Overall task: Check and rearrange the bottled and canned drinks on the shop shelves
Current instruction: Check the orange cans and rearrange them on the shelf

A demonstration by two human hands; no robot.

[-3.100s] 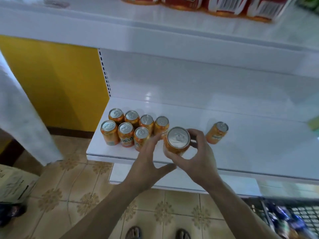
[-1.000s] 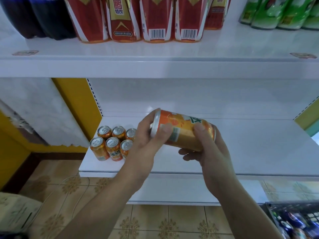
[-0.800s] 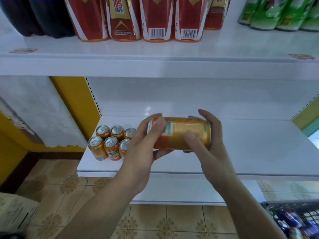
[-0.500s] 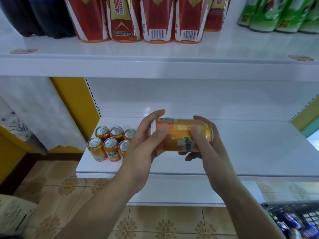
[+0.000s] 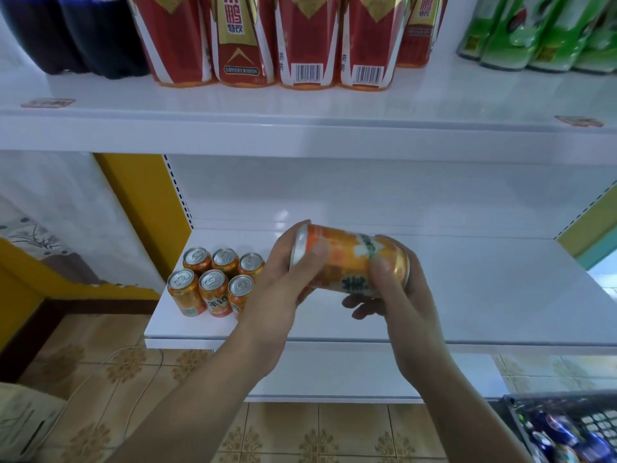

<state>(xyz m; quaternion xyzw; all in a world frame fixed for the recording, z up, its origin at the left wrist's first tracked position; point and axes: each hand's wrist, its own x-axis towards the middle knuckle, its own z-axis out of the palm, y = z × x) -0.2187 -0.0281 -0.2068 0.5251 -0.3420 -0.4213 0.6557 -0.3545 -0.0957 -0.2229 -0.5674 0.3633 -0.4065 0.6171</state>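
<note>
An orange soda can (image 5: 347,259) lies on its side in the air in front of the lower white shelf (image 5: 484,295), its silver top pointing left. My left hand (image 5: 283,289) grips the top end, thumb across the label. My right hand (image 5: 397,292) grips the bottom end, thumb on the front and fingers curled underneath. Several upright orange cans (image 5: 213,282) stand in two rows at the shelf's left end, partly hidden behind my left hand.
The upper shelf (image 5: 300,128) carries dark bottles (image 5: 73,35), red-labelled bottles (image 5: 300,38) and green bottles (image 5: 541,31). A yellow wall (image 5: 143,202) and a white cloth (image 5: 66,215) are at the left. A basket of drinks (image 5: 564,429) sits at the bottom right over tiled floor.
The can, upright on the shelf three seconds ago, has been lifted and laid sideways. Over the last second both hands have been turning it about its long axis, showing different label faces.
</note>
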